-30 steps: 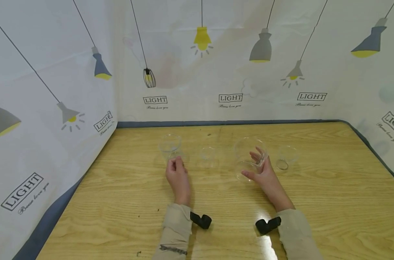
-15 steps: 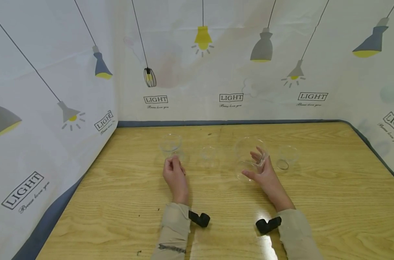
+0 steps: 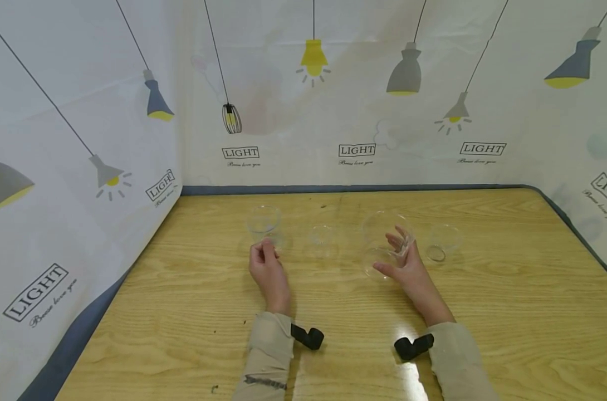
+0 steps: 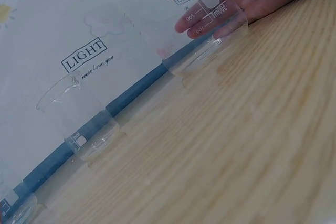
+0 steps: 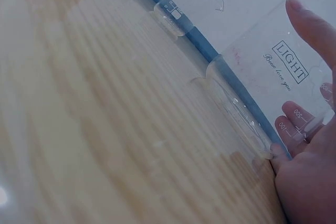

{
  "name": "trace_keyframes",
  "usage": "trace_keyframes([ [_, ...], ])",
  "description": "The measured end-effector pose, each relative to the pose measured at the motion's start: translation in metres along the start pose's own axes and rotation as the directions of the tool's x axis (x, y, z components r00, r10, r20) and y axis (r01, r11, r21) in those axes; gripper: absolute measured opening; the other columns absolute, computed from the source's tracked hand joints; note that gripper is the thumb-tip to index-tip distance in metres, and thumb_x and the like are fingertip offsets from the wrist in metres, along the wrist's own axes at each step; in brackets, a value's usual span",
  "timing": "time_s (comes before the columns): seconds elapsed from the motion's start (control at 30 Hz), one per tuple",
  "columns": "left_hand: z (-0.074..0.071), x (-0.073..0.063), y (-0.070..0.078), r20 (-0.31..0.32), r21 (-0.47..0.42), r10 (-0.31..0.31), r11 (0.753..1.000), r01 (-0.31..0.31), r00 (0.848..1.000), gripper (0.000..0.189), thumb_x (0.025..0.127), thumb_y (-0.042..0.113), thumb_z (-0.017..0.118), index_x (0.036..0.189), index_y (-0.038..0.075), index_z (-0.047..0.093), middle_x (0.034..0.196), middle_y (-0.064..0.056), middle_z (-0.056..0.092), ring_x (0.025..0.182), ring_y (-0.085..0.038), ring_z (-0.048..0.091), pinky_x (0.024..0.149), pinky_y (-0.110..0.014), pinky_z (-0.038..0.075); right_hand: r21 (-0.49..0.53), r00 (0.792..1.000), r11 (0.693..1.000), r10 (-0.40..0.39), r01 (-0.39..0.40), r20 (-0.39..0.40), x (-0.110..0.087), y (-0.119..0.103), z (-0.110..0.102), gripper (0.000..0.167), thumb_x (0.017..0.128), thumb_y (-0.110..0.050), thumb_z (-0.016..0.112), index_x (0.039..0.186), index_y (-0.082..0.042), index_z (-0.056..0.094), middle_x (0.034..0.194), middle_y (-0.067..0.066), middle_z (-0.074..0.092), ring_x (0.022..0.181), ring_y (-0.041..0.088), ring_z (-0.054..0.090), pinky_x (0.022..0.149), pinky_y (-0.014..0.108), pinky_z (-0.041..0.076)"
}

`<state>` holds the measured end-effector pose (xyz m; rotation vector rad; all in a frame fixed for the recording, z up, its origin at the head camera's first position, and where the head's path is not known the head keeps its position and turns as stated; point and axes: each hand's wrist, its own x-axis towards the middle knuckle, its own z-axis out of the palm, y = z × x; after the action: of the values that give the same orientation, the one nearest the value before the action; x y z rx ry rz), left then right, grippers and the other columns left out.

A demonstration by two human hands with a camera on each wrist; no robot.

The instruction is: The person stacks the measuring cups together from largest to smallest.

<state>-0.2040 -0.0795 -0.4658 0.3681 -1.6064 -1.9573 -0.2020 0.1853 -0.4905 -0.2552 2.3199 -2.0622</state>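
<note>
My right hand (image 3: pixel 411 273) grips a large clear glass beaker (image 3: pixel 371 256), its thumb on the near side and its fingers spread behind the glass. In the right wrist view the beaker (image 5: pixel 236 103) stands upright on the table, with white graduation marks; 500ml is printed on it in the left wrist view. My left hand (image 3: pixel 270 275) has its fingers curled, thumb against the index finger, with nothing seen in it. Just beyond it stands another clear beaker (image 3: pixel 263 220). Between the hands is a small beaker (image 3: pixel 322 240).
Right of my right hand stands one more small clear beaker (image 3: pixel 441 242). The wooden table (image 3: pixel 353 312) ends at a white printed curtain (image 3: pixel 293 167) at the back and sides. A black wrist camera (image 3: pixel 309 337) sits by my left cuff.
My left hand has shifted slightly left and forward, in front of the left beaker. The right hand and the beakers have stayed in place.
</note>
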Motion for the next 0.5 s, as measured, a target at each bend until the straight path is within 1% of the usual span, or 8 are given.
trace_keyframes([
  [0.1, -0.001, 0.003, -0.004, -0.002, 0.008, 0.0, 1.0, 0.0, 1.0, 0.038, 0.092, 0.031, 0.049, 0.085, -0.006, 0.047, 0.079, -0.019, 0.047, 0.074, -0.043, 0.042, 0.065, -0.035, 0.039, 0.006, 1.0, 1.0, 0.009, -0.009, 0.003, -0.002, -0.005, 0.001, 0.089, 0.079, -0.014, 0.069, 0.141, -0.024, 0.006, 0.144, 0.009, 0.02, 0.133, 0.026, 0.014, 0.103, 0.049, 0.014],
  [0.17, -0.002, 0.005, -0.009, 0.003, 0.009, 0.001, 1.0, -0.001, 1.0, 0.035, 0.093, 0.029, 0.048, 0.086, -0.006, 0.047, 0.083, -0.02, 0.048, 0.081, -0.045, 0.042, 0.071, -0.041, 0.038, 0.014, 1.0, 1.0, 0.01, -0.01, 0.003, -0.003, -0.01, 0.002, 0.089, 0.079, -0.013, 0.069, 0.142, -0.021, 0.006, 0.143, 0.01, 0.02, 0.133, 0.027, 0.014, 0.103, 0.049, 0.014],
  [0.23, -0.002, 0.007, -0.015, 0.004, 0.009, -0.003, 1.0, 0.003, 1.0, 0.035, 0.092, 0.029, 0.048, 0.088, -0.006, 0.048, 0.089, -0.023, 0.049, 0.084, -0.044, 0.043, 0.074, -0.044, 0.038, 0.021, 1.0, 1.0, 0.008, -0.008, 0.001, -0.005, -0.015, 0.004, 0.089, 0.079, -0.011, 0.068, 0.141, -0.02, 0.006, 0.143, 0.013, 0.02, 0.132, 0.028, 0.014, 0.103, 0.05, 0.014],
  [0.3, -0.002, 0.009, -0.02, 0.0, 0.017, -0.002, 1.0, 0.002, 1.0, 0.036, 0.092, 0.032, 0.049, 0.091, -0.005, 0.049, 0.093, -0.025, 0.048, 0.086, -0.041, 0.043, 0.073, -0.042, 0.037, 0.021, 1.0, 1.0, 0.007, -0.007, -0.002, -0.007, -0.02, 0.005, 0.088, 0.079, -0.01, 0.068, 0.141, -0.019, 0.007, 0.143, 0.015, 0.02, 0.132, 0.029, 0.015, 0.103, 0.049, 0.014],
  [0.4, -0.002, 0.01, -0.024, -0.022, 0.036, 0.01, 0.999, -0.009, 1.0, 0.036, 0.091, 0.035, 0.049, 0.092, 0.0, 0.05, 0.093, -0.021, 0.049, 0.084, -0.036, 0.044, 0.07, -0.036, 0.036, 0.024, 1.0, 1.0, 0.005, -0.005, -0.004, -0.008, -0.023, 0.006, 0.087, 0.08, -0.009, 0.067, 0.141, -0.019, 0.007, 0.143, 0.016, 0.02, 0.132, 0.03, 0.015, 0.103, 0.049, 0.014],
  [0.5, -0.002, 0.011, -0.026, -0.046, 0.051, 0.028, 0.998, -0.026, 0.999, 0.033, 0.09, 0.037, 0.05, 0.091, 0.005, 0.051, 0.09, -0.013, 0.05, 0.082, -0.027, 0.044, 0.07, -0.031, 0.035, 0.028, 1.0, 1.0, 0.004, -0.004, -0.003, -0.008, -0.023, 0.007, 0.086, 0.08, -0.009, 0.067, 0.141, -0.018, 0.007, 0.142, 0.017, 0.019, 0.131, 0.03, 0.015, 0.103, 0.049, 0.014],
])
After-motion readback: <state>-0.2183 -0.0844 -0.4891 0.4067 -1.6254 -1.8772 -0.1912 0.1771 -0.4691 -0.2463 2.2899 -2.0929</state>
